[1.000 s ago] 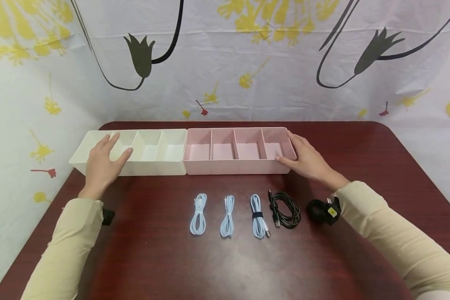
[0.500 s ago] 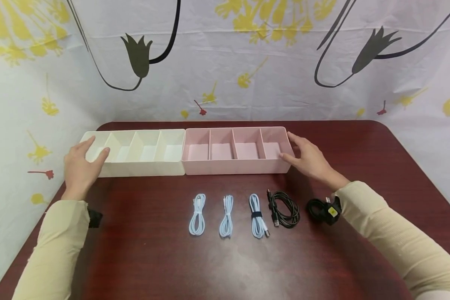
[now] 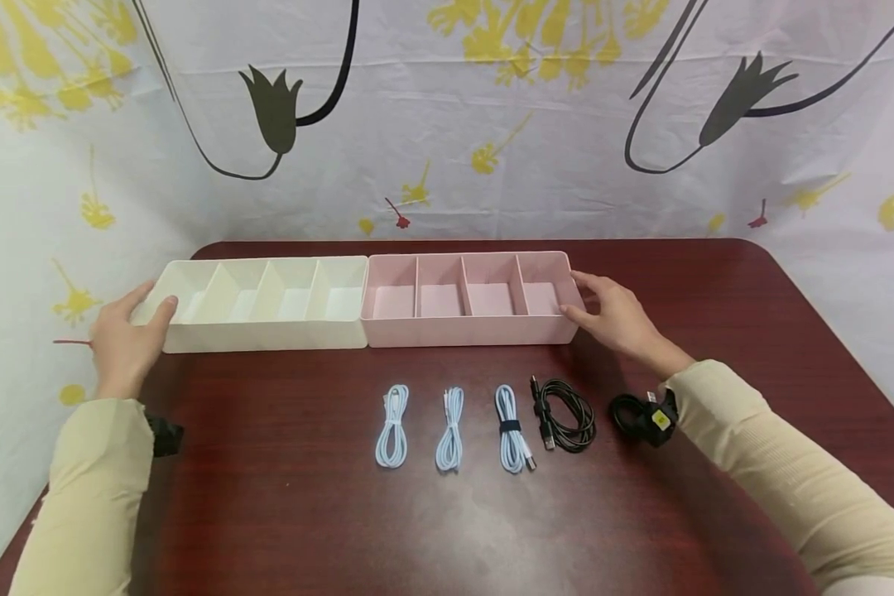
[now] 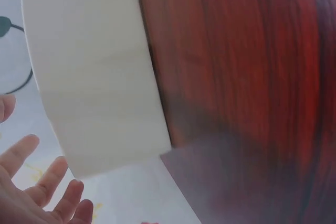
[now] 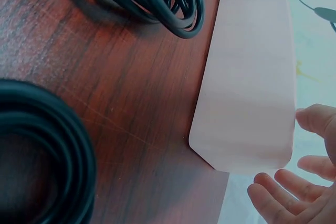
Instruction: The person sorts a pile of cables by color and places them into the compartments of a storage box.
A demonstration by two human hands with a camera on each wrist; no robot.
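A white divided organizer box (image 3: 264, 335) and a pink one (image 3: 473, 331) stand end to end on the table. At the white box's left end is my left hand (image 3: 125, 343), its fingers spread and its thumb near the front rim. In the left wrist view, the fingers (image 4: 50, 182) lie close to that box's end. My right hand (image 3: 617, 316) is at the pink box's right end. Its thumb (image 5: 315, 119) meets the rim in the right wrist view, with the other fingers loosely spread by the end wall.
In front of the boxes lie three coiled light-blue cables, a left one (image 3: 392, 426), a middle one (image 3: 450, 430) and a strapped one (image 3: 512, 430). To their right are a coiled black cable (image 3: 569, 418) and another black coil (image 3: 627, 419). A patterned cloth (image 3: 447, 124) hangs behind the table.
My left hand has moved left along the white box, from above its compartments to its outer end. My right hand stays at the pink box's end, its thumb slightly farther right.
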